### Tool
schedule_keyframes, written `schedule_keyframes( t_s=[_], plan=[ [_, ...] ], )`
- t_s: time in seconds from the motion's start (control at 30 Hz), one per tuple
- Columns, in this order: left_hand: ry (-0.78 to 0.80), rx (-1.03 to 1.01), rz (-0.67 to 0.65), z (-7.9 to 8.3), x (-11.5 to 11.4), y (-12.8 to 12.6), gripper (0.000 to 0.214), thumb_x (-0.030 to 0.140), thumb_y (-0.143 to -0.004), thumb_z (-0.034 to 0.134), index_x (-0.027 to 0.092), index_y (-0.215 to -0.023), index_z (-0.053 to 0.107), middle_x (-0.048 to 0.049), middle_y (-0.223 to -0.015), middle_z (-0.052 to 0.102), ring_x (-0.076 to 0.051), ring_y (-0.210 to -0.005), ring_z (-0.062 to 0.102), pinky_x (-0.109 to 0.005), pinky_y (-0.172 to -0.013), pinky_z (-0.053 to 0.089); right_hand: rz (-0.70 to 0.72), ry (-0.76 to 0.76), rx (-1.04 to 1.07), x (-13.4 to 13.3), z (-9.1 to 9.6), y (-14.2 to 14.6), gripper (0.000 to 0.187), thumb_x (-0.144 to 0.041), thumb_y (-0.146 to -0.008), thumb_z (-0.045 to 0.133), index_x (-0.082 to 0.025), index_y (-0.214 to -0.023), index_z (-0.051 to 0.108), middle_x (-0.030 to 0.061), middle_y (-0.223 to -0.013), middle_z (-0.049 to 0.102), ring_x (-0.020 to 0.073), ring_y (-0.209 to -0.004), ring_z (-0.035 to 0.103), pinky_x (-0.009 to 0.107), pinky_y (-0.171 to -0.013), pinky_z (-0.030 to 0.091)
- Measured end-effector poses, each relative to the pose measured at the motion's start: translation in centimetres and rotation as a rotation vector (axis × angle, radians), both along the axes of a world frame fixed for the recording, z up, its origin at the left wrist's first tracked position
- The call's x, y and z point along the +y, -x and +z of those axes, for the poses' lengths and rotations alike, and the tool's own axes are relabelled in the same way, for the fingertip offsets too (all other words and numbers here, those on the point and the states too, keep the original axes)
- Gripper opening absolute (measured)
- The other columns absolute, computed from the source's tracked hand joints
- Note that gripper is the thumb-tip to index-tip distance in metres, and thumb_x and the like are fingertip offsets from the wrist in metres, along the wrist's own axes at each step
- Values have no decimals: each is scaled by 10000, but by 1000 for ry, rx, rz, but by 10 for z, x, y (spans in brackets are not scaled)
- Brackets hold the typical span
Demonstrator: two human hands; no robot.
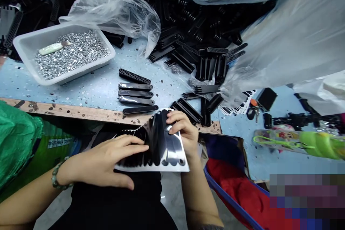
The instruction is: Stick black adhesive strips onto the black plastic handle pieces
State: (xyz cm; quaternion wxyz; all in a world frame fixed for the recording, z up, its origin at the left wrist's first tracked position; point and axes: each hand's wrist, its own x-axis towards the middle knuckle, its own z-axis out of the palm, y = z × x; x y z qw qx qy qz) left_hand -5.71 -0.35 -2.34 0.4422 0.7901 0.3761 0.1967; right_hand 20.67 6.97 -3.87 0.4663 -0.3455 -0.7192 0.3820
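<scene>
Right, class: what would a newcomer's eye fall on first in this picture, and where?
The eye goes first to the left hand and right hand, bottom centre, on a white-backed sheet of glossy black strips. Behind them, a heap of black parts lies under clear plastic. At upper left, a white tray holds silver washers.

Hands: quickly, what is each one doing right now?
Left hand: open, lying flat on the sheet of black strips.
Right hand: closed, holding that sheet's edge.

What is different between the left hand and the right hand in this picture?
The left hand lies flat with spread fingers, while the right hand curls over the far edge. The left hand has a beaded bracelet at the wrist; the right wrist shows none. Both hands touch the same glossy black strips.
</scene>
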Motion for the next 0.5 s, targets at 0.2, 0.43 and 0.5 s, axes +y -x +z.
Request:
schedule_keyframes(
  t_s=[0.2, 0.43, 0.5],
  plan=[
    [184, -205, 286, -7, 21, -11, 761, 421, -847, 649, 255, -1502, 298, -105, -1499, 382, -249, -1373, 400, -421, -1152, 358, 53, 226, 362, -19, -22, 33, 558, -670, -741, 660, -213, -567, 389, 34, -731, 569, 216, -891, 617, 412, -867, 522],
    [202, -364, 496, 16, 16, -11, 294, 383, -873, 607, 123, -1006, 640, -61, -973, 646, -155, -906, 619, -253, -805, 501, -352, 135, 116, -13, 11, 12, 212, -332, -880, 627, -225, -1053, 686, 68, -1054, 668, 201, -992, 635, 417, -917, 499],
    [51, -265, 611, 20, 9, -9, 219, 331, -877, 595, 125, -942, 630, -39, -893, 615, -128, -837, 587, -232, -759, 470, -460, -132, 18, -15, 25, 13, 200, -229, -902, 590, -233, -1080, 680, 57, -1032, 667, 182, -979, 627, 383, -903, 496]
  ],
)
